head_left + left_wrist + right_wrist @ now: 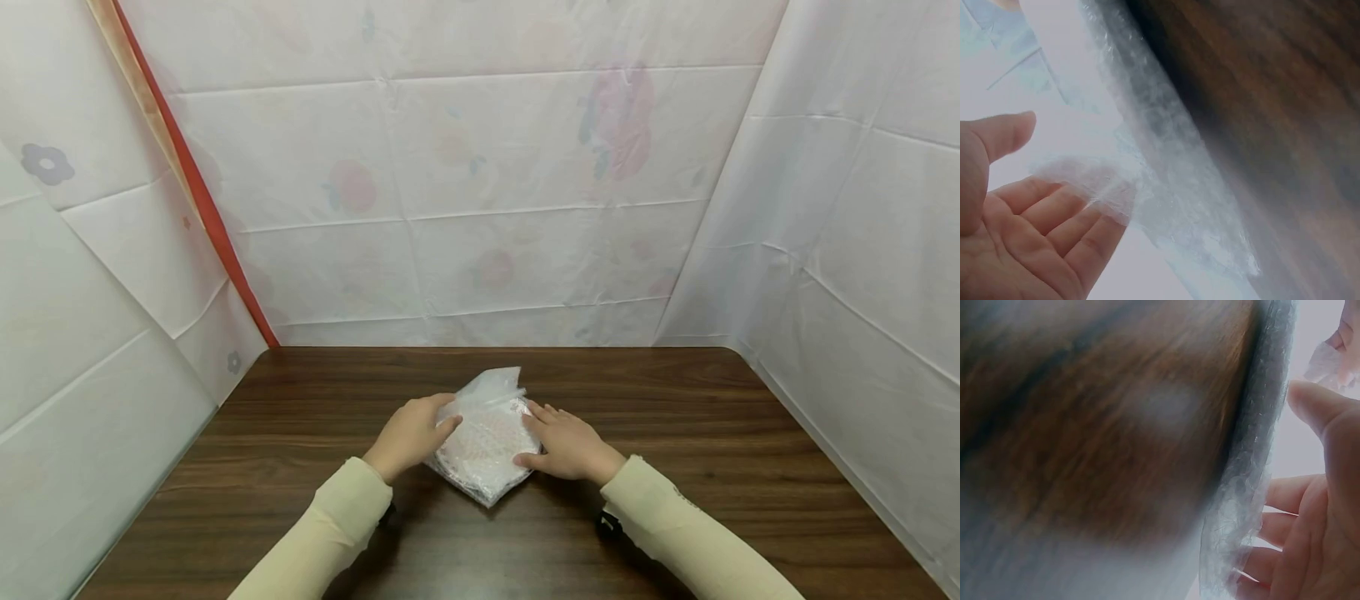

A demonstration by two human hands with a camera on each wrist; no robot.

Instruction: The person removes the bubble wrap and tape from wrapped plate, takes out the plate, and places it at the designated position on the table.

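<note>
head view: a package (483, 454) in clear bubble wrap lay on the dark wood-grain bench (675, 408), between the two hands, one corner pointing toward the person. faint pink showed through the wrap; what was inside could not be made out. a loose flap (497, 382) stuck up at the far side. the left hand (411, 435) was at the package's left edge, its fingers extended and its thumb apart from them. the right hand (567, 443) was at the right edge, fingers likewise extended, thumb spread away.

in the left wrist view a thin fold of wrap overlapped the left fingertips. in the right wrist view the right fingertips touched the side of the package, the thumb by its edge.

pale sleeves (697, 533) covered both forearms. white cloth (480, 167) with faded fruit and flower prints hung round the bench, and a red strip (222, 246) ran down the left corner.
</note>
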